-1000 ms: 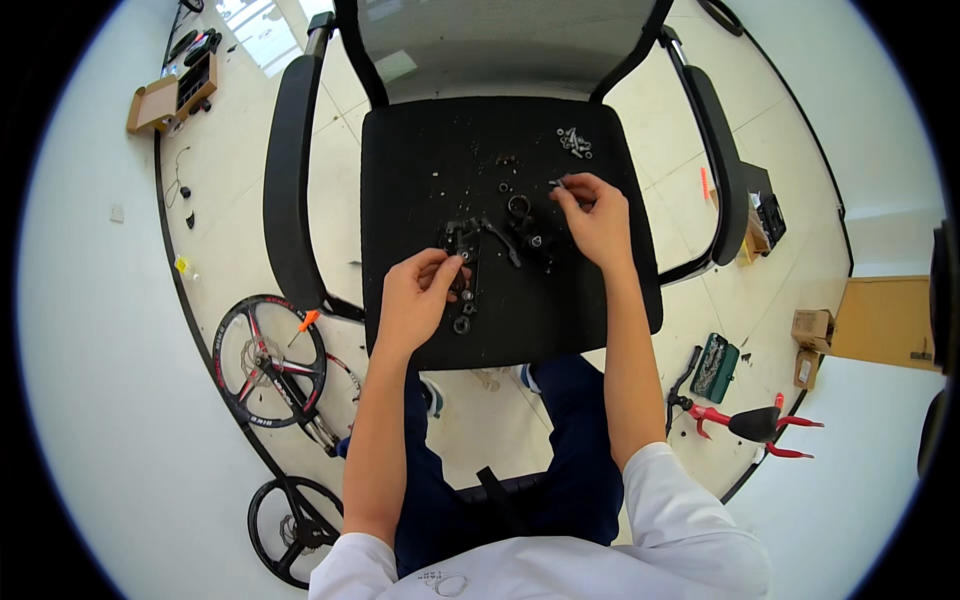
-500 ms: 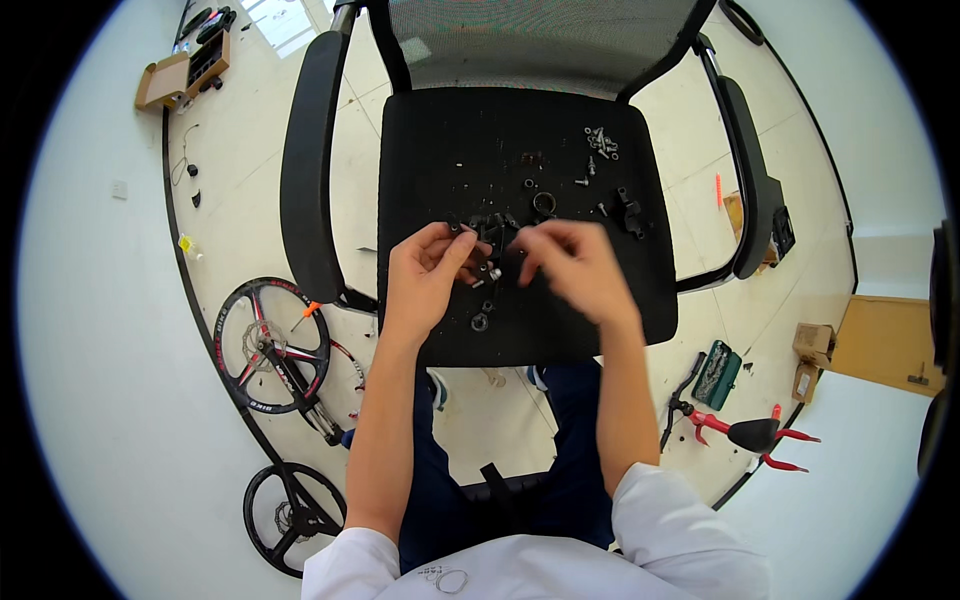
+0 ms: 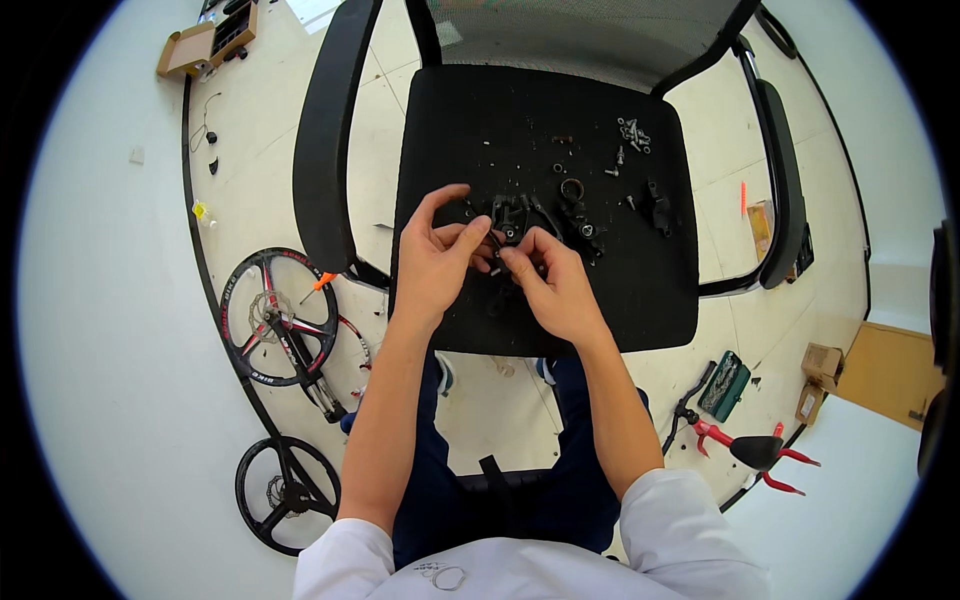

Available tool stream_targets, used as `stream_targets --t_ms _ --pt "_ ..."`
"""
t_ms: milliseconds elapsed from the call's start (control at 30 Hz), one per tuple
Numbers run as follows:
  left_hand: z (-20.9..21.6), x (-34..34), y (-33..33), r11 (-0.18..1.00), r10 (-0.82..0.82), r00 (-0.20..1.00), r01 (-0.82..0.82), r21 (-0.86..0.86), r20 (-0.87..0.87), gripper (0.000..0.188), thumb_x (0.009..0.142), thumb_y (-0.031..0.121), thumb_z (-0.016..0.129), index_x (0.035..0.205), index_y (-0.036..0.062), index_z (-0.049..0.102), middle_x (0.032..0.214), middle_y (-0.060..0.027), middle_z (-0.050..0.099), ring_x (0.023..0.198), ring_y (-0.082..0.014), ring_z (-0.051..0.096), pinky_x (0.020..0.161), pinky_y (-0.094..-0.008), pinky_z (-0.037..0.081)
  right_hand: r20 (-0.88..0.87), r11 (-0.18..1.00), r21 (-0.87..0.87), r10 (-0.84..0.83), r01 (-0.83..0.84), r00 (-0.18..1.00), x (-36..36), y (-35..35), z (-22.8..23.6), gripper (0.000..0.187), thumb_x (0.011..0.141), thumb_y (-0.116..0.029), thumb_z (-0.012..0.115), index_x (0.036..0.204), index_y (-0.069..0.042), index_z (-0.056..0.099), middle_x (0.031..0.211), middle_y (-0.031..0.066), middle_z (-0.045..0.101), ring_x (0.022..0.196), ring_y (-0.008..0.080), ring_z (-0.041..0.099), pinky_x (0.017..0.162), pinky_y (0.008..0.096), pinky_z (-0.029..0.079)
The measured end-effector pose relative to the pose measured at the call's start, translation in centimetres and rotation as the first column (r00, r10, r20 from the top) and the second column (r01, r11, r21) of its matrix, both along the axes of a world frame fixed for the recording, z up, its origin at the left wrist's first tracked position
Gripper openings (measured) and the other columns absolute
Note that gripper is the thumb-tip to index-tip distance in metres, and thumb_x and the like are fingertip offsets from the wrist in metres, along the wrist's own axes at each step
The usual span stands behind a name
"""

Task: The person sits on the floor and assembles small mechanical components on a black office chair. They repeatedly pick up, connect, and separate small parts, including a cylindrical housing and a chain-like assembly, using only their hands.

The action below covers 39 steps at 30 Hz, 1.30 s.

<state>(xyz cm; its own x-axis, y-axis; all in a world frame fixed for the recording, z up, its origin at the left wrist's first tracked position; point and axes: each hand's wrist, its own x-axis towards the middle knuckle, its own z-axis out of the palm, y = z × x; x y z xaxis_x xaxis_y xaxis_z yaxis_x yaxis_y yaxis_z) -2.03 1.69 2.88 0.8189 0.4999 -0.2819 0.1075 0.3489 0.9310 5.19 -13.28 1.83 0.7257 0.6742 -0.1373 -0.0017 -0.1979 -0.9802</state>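
Holding dark part [image 3: 495,240] | between left hand [image 3: 434,262] and right hand [image 3: 556,288] | shape unclear

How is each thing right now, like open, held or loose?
Left hand: bent, pinching a dark part
Dark part: held up between thumb and fingers
Right hand: curled, fingertips at the dark part; grip unclear
Silver screws: loose, in a pile
Chair: upright
Brown box: open
Green case: open
Red-trimmed wheel: joined to a fork
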Motion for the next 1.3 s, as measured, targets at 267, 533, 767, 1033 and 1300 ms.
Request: stream_targets --t_ms 267,533,767,1033,1300 --pt "0.6 0.7 -0.3 0.978 -0.084 0.988 0.057 -0.201 -0.127 0.032 0.091 0.011 0.070 0.117 -0.0016 0.057 0.083 -0.0110 0.069 0.068 -0.0150 0.067 0.060 -0.0240 0.053 -0.495 0.976 0.217 0.104 0.006 0.863 1.4 -1.8 1.6 0.016 0.097 -0.011 0.062 0.085 -0.004 0.055 0.065 0.0003 0.053 0.050 0.0029 0.039 0.044 0.0212 0.027" --pt "-0.1 1.2 -1.7 0.959 -0.284 0.945 0.284 -0.024 -0.160 0.032 0.095 0.031 0.066 0.076 0.0054 0.060 0.065 0.0010 0.058 0.058 -0.0061 0.052 0.055 -0.0215 0.040 -0.779 0.818 0.439 0.139 0.373 0.612 3.0 -3.3 1.3 0.008 0.099 -0.009 0.058 0.098 -0.002 0.055 0.069 0.0023 0.050 0.046 0.0025 0.026 0.043 0.0197 0.020" --pt "-0.1 0.4 -2.6 0.859 -0.451 0.866 0.487 0.159 -0.215 0.044 0.100 0.036 0.055 0.072 0.0028 0.060 0.059 0.0007 0.053 0.053 -0.0075 0.049 0.052 -0.0231 0.040 -0.659 0.841 0.421 0.025 0.340 0.752 3.8 -2.7 0.1 0.008 0.097 -0.007 0.059 0.093 -0.004 0.054 0.073 0.0029 0.052 0.050 0.0031 0.031 0.044 0.0206 0.024" --pt "0.4 0.9 -1.8 0.929 -0.358 0.920 0.369 0.042 -0.158 0.027 0.100 0.022 0.054 0.095 -0.0031 0.062 0.066 -0.0044 0.061 0.057 -0.0103 0.056 0.054 -0.0239 0.044 -0.129 0.996 0.090 -0.015 0.027 0.991 3.4 -1.3 -0.6 0.010 0.092 -0.007 0.065 0.094 -0.003 0.057 0.073 -0.0015 0.054 0.062 0.0031 0.046 0.052 0.0207 0.036" --pt "-1.7 0.2 -0.1 0.964 -0.148 0.978 0.176 0.198 -0.147 0.016 0.097 0.008 0.057 0.111 -0.0012 0.055 0.076 -0.0046 0.060 0.061 -0.0088 0.057 0.054 -0.0225 0.044 -0.231 0.985 0.163 0.095 -0.057 0.968 4.2 -0.3 -1.3 0.024 0.097 -0.005 0.050 0.116 0.006 0.060 0.094 0.0062 0.067 0.079 0.0099 0.058 0.076 0.0233 0.049"
